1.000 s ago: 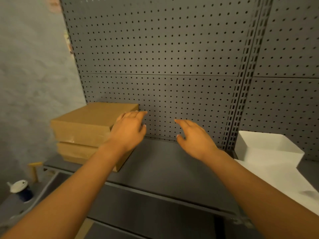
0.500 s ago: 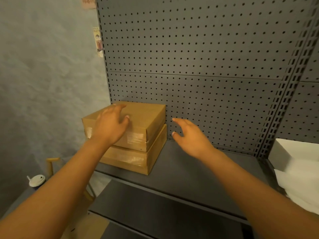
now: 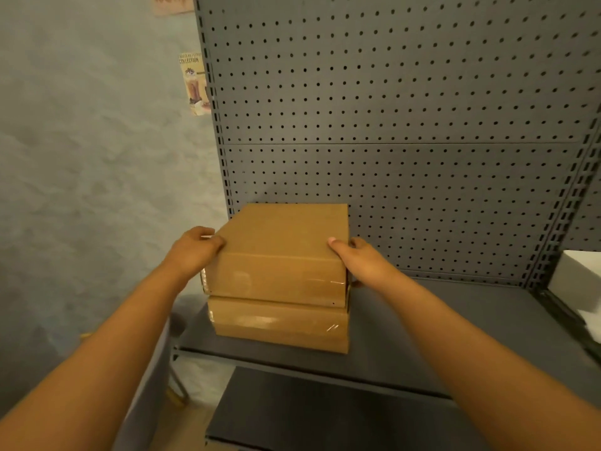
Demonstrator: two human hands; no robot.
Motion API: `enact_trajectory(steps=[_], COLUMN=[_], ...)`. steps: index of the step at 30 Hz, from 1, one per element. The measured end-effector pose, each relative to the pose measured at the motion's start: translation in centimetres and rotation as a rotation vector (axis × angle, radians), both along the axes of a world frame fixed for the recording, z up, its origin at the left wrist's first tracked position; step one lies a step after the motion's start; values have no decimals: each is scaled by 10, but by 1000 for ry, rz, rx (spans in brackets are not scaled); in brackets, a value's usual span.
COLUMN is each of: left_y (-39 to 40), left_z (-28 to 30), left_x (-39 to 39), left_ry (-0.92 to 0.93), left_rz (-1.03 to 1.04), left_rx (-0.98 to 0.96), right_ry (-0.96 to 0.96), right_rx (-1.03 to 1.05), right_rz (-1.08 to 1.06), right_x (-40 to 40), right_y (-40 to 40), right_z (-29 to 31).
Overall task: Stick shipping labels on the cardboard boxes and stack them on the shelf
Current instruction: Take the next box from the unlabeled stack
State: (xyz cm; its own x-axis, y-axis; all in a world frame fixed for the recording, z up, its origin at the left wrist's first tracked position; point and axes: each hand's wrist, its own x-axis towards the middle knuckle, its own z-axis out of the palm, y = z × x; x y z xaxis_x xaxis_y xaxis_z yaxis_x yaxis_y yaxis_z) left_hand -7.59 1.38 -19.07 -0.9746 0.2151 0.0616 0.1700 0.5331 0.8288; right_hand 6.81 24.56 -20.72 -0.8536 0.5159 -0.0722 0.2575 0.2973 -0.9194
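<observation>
**Both hands close in on the top box**

A second ago the hands were open, the left resting on the box and the right hovering off in the air beside it; now both have come in and they bracket the top box (image 3: 283, 252), one on each side. The left hand (image 3: 195, 249) is pressed to its left wall, fingers curled round the upper edge. The right hand (image 3: 357, 260) is flat on the right wall, thumb hooked over the top corner. So the pair is clamped on that box from both flanks, and it sits between the palms, directly on the bottom box (image 3: 279, 323) under the wrists.

Looks like a squaring-up job to me. The top box overhangs slightly to the left of the lower one, so I would say an even squeeze and a small nudge toward the right hand will bring the edges flush. Keep it flat while sliding, push it back toward the pegboard panel (image 3: 406, 125) beyond the fingertips, and don't drag the lower box along.

The count: two cardboard boxes, one stack, on the shelf (image 3: 422, 336). I can't spot a label on either from here. Off past the right forearm, one white tray (image 3: 579, 281); beyond the left hand, one poster (image 3: 194, 83) on the wall.
</observation>
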Motion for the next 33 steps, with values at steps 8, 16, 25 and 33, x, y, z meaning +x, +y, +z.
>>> enact_trajectory(steps=[8,16,25,33], left_y=[-3,5,66,145], left_z=[-2,2,24,31], left_x=[-4,7,63,144], left_ry=[-506,-374,-88,39], left_rz=[-138,-246,-338,-369], left_rx=[453,507,564,549], right_ry=[104,225,323,421], right_rx=[-119,-86,34,126], right_rz=[28,-84,-300,-364], right_x=[7,24,88,176], right_y=[0,6,46,106], right_z=[-11,-3,24,37])
